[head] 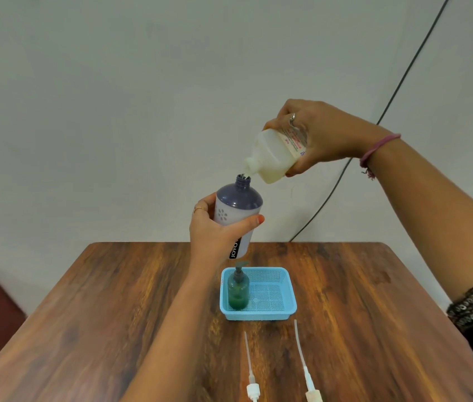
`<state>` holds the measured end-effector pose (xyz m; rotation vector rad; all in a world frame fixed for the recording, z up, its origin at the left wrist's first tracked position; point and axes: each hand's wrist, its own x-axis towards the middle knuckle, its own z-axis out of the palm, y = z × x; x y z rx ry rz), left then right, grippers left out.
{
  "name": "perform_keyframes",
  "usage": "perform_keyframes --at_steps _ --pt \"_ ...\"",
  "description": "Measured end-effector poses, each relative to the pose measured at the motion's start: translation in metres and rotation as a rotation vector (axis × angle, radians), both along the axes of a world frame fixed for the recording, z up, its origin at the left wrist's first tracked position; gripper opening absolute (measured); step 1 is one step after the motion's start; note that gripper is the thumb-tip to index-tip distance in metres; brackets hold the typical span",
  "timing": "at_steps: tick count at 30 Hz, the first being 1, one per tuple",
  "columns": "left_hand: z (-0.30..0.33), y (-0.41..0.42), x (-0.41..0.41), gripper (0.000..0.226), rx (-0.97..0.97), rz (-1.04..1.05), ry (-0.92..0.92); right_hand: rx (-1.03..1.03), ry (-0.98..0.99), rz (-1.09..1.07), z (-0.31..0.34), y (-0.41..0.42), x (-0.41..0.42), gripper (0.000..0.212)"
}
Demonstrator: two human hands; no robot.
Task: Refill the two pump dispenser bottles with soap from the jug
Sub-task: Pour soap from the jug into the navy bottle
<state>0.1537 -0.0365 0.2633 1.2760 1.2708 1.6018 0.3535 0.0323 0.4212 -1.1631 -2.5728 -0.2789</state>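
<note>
Now R hand [326, 137] grips tilted jug [275, 156] over bottle [236, 210] gripped by L hand [215, 230].

The right hand [320, 134] tilts the pale soap jug [275, 156], spout just above the open neck of the purple-topped bottle [236, 208] gripped by the left hand [215, 230]. A green pump bottle [238, 288] stands in the blue basket [277, 310] mid-table [113, 314]; two pump heads [251, 372] lie near the front edge.

Two bottles [238, 216], jug [275, 153], two pumps [251, 372].
</note>
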Motion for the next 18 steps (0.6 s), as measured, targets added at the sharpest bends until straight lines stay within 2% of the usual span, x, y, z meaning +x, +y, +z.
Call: perform_keyframes --at_steps 18 --pt "-0.0015 -0.0014 0.0008 0.083 -0.024 -0.007 -0.012 0.006 -0.027 0.013 0.0000 -0.0002 -0.0005 0.074"
